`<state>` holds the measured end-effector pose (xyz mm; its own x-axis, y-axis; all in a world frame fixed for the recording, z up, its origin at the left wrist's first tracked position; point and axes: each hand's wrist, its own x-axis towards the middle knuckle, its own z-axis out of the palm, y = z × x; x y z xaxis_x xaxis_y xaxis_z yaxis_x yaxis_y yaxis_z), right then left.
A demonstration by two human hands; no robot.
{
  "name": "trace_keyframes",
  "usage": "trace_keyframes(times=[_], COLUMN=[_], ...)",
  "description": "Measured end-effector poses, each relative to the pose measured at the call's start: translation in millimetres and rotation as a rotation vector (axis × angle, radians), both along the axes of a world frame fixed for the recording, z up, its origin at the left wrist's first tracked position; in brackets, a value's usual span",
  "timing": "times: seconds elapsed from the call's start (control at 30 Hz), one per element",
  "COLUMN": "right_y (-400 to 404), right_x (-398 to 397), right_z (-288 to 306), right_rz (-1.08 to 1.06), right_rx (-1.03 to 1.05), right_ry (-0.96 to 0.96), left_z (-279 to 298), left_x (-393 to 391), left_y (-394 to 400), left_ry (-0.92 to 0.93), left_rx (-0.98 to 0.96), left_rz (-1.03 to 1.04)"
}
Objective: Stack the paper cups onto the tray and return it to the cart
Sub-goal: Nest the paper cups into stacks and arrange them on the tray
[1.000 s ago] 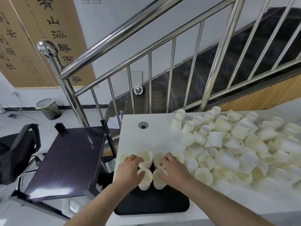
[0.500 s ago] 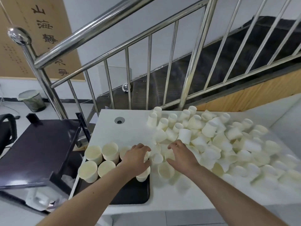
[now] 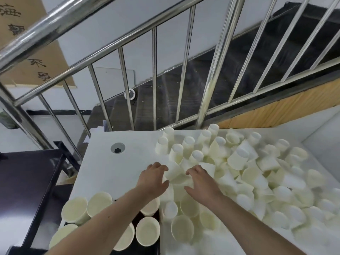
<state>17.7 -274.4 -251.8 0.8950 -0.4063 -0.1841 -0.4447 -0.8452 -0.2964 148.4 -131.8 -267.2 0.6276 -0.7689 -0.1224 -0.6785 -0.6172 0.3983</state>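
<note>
A big heap of cream paper cups (image 3: 248, 173) covers the right half of the white table (image 3: 110, 173); some stand upside down, many lie on their sides. My left hand (image 3: 154, 178) and my right hand (image 3: 200, 181) are side by side at the heap's left edge, fingers spread over tipped cups, touching them. No firm grip shows. The black tray (image 3: 152, 249) lies at the table's near left corner, partly under my left forearm. Several cups stand upright on it, such as one (image 3: 147, 233) near its right edge. The dark cart (image 3: 27, 181) stands to the left of the table.
A steel stair railing (image 3: 128, 111) runs right behind the table's far edge, with dark stairs beyond. A round cable hole (image 3: 117, 148) sits in the table's far left part. A white wall panel (image 3: 323, 129) borders the table on the right.
Both hands have left the tray's cups and reached forward and right into the heap. The view swung right and closer, so the tray now sits at the bottom left.
</note>
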Motion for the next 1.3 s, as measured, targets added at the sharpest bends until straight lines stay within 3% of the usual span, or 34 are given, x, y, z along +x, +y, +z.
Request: trace_keyframes(times=[0.33, 0.63, 0.8, 0.9, 1.0, 1.13, 1.2, 1.3], right_y=[-37.6, -50.4, -53.0, -53.2, -51.5, -44.2, -38.1, -32.5], right_x=[90.5, 118.4, 125.0, 127.1, 131.9, 145.8, 151.5, 151.7], right_z=[-25.4, -40.0, -42.6, -45.5, -43.7, -39.1, -32.6, -28.2], right_rz=[-0.048, -0.076, -0.109, -0.174, -0.304, -0.496, -0.535, -0.467], right_rx=[0.081, 0.143, 0.182, 0.249, 0.392, 0.709, 0.810, 0.792], right_ry=[0.015, -0.019, -0.042, -0.098, -0.164, -0.299, -0.344, -0.370], left_z=[-23.0, -50.5, -56.5, -52.2, -47.1, -33.1, -30.7, -35.6], left_x=[113.4, 148.7, 149.8, 150.9, 151.4, 141.1, 133.3, 126.2], left_y=[-71.9, -120.6, -118.8, -104.5, -82.6, -61.5, -53.5, -42.8], left_ry=[-0.023, -0.028, 0.007, 0.055, 0.197, 0.736, 0.917, 0.981], left_rx=[0.086, 0.145, 0.113, -0.015, -0.278, -0.612, -0.666, -0.641], left_rz=[0.035, 0.003, 0.010, 0.080, 0.185, 0.342, 0.381, 0.359])
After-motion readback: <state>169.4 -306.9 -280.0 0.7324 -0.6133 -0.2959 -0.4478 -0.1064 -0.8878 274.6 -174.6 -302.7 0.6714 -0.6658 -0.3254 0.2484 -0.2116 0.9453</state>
